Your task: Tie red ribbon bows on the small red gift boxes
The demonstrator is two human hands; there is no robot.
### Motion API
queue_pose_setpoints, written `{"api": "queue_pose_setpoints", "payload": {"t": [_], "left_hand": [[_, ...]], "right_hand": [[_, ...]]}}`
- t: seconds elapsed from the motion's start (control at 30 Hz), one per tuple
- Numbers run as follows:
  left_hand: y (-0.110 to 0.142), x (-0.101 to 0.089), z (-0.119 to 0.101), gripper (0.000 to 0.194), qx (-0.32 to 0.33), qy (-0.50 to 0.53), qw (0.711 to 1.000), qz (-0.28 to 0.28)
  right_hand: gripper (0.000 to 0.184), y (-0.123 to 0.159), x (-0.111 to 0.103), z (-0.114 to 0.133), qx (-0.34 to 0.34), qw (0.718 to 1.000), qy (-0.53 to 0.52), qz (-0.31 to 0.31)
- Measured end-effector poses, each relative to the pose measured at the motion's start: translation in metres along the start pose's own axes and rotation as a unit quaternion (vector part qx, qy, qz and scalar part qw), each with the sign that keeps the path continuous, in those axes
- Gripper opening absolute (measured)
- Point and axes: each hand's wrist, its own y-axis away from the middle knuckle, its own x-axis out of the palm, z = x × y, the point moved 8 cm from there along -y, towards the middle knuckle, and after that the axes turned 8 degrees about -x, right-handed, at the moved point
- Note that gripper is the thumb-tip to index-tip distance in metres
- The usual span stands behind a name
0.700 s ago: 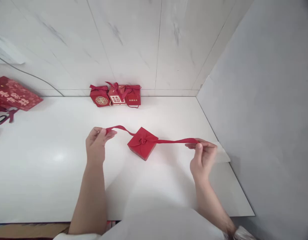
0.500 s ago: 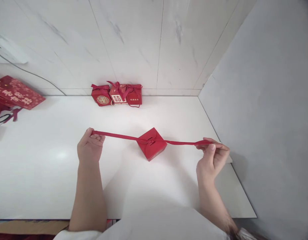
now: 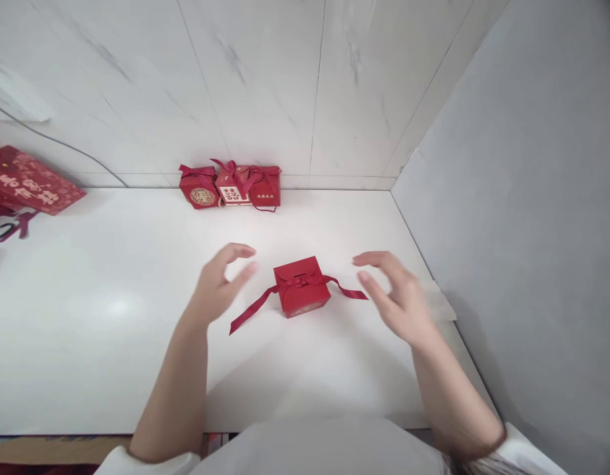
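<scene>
A small red gift box (image 3: 307,302) stands on the white table in front of me. A red ribbon (image 3: 255,309) is knotted across its top, and its two loose tails hang out to the left and right. My left hand (image 3: 220,284) hovers to the left of the box, thumb and fingers apart, holding nothing. On the other side my right hand (image 3: 394,293) is also open and empty, slightly blurred, close to the ribbon's right tail. Neither hand touches the box.
Against the tiled wall stand three red gift boxes (image 3: 233,186) with ribbon bows. Red printed packaging (image 3: 35,181) lies at the far left, with a dark scissor handle (image 3: 2,231) beside it. A grey wall (image 3: 522,218) bounds the table (image 3: 111,369) on the right.
Both hands have let go of the ribbon ends and moved inward toward the box. The ribbon, stretched taut before, now hangs slack. The box has turned a little.
</scene>
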Motion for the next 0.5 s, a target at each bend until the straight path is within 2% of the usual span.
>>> {"api": "queue_pose_setpoints", "payload": {"t": [0.07, 0.17, 0.27, 0.4, 0.5], "left_hand": [[0.007, 0.027, -0.003, 0.033, -0.005, -0.058, 0.995, 0.075], [0.017, 0.046, 0.005, 0.027, -0.038, -0.069, 0.991, 0.107], [0.024, 0.051, 0.012, 0.019, -0.053, -0.071, 0.99, 0.113], [0.027, 0.051, 0.009, 0.024, -0.036, -0.048, 0.988, 0.142], [0.027, 0.051, 0.007, 0.029, -0.06, 0.008, 0.982, 0.176]], "right_hand": [[0.025, -0.002, 0.031, -0.011, 0.023, 0.995, -0.016, 0.101], [0.026, -0.004, 0.058, -0.031, 0.07, 0.984, -0.053, 0.156], [0.021, -0.006, 0.072, -0.036, 0.082, 0.973, -0.076, 0.201], [0.019, -0.01, 0.076, -0.029, 0.067, 0.966, -0.096, 0.229], [0.025, -0.01, 0.079, -0.026, 0.094, 0.953, -0.148, 0.247]]}}
